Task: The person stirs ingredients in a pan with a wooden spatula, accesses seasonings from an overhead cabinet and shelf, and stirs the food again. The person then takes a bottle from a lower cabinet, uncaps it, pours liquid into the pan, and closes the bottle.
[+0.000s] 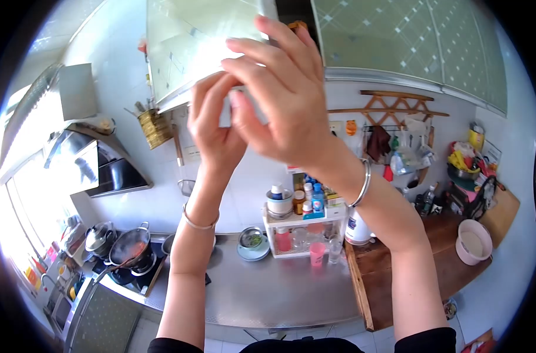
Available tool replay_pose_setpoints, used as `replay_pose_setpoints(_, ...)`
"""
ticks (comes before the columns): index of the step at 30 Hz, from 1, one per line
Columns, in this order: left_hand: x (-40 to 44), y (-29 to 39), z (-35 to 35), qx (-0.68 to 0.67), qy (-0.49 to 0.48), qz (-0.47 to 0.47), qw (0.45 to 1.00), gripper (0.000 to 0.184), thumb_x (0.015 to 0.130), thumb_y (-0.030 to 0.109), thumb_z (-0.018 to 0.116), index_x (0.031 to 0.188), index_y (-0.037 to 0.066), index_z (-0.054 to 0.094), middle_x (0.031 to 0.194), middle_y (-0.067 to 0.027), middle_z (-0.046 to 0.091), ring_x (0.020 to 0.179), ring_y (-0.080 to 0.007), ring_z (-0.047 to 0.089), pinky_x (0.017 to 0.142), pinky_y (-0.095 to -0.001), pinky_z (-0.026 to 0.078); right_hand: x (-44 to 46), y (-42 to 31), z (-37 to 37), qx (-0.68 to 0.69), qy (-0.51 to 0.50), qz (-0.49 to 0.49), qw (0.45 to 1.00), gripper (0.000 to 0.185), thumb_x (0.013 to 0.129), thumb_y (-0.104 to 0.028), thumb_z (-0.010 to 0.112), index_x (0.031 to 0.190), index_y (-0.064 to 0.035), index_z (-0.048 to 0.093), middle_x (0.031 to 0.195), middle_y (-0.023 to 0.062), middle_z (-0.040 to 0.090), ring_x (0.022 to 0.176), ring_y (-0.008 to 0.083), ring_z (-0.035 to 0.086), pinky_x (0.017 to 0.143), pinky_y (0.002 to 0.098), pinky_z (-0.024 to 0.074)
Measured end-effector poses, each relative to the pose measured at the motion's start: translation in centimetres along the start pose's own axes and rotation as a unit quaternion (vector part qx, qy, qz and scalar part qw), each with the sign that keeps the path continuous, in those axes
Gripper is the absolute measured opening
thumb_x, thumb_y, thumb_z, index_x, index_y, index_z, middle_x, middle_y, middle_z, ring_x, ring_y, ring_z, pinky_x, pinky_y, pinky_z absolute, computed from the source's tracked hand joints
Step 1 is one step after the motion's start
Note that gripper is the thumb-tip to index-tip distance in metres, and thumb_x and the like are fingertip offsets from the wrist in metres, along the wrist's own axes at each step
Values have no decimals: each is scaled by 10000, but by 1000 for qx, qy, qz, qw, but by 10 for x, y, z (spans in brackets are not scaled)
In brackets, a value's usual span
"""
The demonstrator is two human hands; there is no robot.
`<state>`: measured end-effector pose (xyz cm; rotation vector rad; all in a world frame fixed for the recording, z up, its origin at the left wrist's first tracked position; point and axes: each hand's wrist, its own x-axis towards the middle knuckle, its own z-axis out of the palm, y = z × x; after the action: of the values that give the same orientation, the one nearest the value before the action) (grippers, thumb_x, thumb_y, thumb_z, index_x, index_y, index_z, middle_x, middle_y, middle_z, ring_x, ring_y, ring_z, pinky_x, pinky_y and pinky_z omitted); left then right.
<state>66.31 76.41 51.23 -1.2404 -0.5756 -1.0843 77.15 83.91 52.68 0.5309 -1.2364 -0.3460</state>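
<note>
Both of my hands are raised in front of the green patterned wall cabinet (385, 41). My left hand (216, 126) has its fingers curled inward, their tips partly behind the other hand; whether anything is in them is hidden. Across and above it reaches my right hand (285, 97), fingers stretched and apart, nothing visible in its grasp. The thumb of this hand overlaps the left one in the view. Behind the right fingers, a dark gap in the cabinet shows a small orange item (297, 25). Each wrist wears a bracelet.
A steaming wok (130, 247) and a lidded pot (100, 237) stand on the stove at left. Below my hands, a white rack (271, 223) carries bottles. A pink cup (317, 253) is on the steel counter (262, 294). A pink basin (474, 241) rests on the wooden board at right.
</note>
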Motion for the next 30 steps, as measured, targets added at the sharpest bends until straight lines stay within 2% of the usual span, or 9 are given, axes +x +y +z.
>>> replay_pose_setpoints(3, -16, -15, 47, -29, -56, -7, 998, 283, 732, -78, 579, 1005, -24, 631, 998, -156, 620, 904, -280, 601, 780, -332, 480, -32, 41, -20, -89, -80, 14, 993, 335, 736, -121, 602, 1066, -72, 634, 1188, 44, 587, 1247, 277, 431, 1061, 488, 246)
replay_pose_setpoints(8, -44, -45, 108, 21, -129, 14, 991, 286, 710, 2, 593, 989, 45, 637, 979, -74, 607, 901, -254, 582, 773, -355, 473, -83, 103, -12, -201, -207, 34, 957, 431, 731, -93, 608, 1159, -57, 576, 1288, 57, 524, 1282, 253, 401, 1065, 511, 258)
replay_pose_setpoints(11, -58, -63, 128, 29, -185, -13, 982, 304, 726, 12, 591, 1028, 39, 625, 1046, -92, 604, 968, -279, 569, 819, -374, 470, -109, 131, 2, -227, -243, 39, 942, 519, 706, -81, 616, 1215, -48, 526, 1330, 70, 481, 1294, 258, 384, 1067, 513, 260)
replay_pose_setpoints(13, -66, -75, 141, 52, -226, -13, 973, 311, 729, 15, 579, 1037, 42, 611, 1056, -83, 596, 991, -278, 556, 828, -375, 469, -121, 144, 16, -227, -258, 51, 938, 556, 693, -85, 623, 1235, -48, 504, 1344, 78, 462, 1298, 263, 378, 1069, 511, 261)
replay_pose_setpoints(23, -92, -112, 168, 81, -185, 41, 979, 336, 659, 40, 561, 987, 100, 611, 976, -52, 591, 926, -269, 553, 803, -388, 455, -142, 167, 39, -210, -270, 53, 938, 629, 689, -114, 656, 1275, -18, 447, 1345, 118, 425, 1279, 298, 390, 1054, 448, 310)
replay_pose_setpoints(24, -91, -112, 165, 92, -233, 25, 968, 340, 720, 83, 571, 1058, 79, 606, 1070, -90, 598, 1001, -276, 555, 857, -374, 445, -140, 166, 39, -222, -263, 39, 938, 663, 681, -121, 679, 1294, -39, 440, 1356, 100, 418, 1286, 276, 387, 1051, 436, 325)
replay_pose_setpoints(25, -80, -98, 158, 29, -235, 0, 972, 354, 690, 23, 546, 1042, 23, 590, 1097, -167, 581, 1034, -343, 537, 858, -408, 466, -138, 165, 37, -218, -246, 39, 944, 572, 701, -59, 613, 1249, -7, 460, 1309, 149, 457, 1256, 296, 414, 1048, 423, 328)
replay_pose_setpoints(26, -79, -94, 155, 25, -239, 3, 971, 357, 688, 21, 539, 1042, 6, 576, 1097, -174, 573, 1033, -351, 530, 873, -417, 455, -137, 162, 35, -213, -229, 40, 949, 489, 721, 2, 548, 1205, 25, 479, 1262, 197, 495, 1225, 316, 440, 1045, 409, 331)
replay_pose_setpoints(30, -88, -79, 146, 69, -236, 3, 969, 400, 703, 21, 516, 1100, -29, 531, 1149, -199, 544, 1079, -366, 504, 938, -431, 411, -136, 142, 28, -159, -276, 88, 944, 562, 689, -19, 567, 1240, 9, 462, 1298, 206, 453, 1263, 346, 375, 1072, 451, 277)
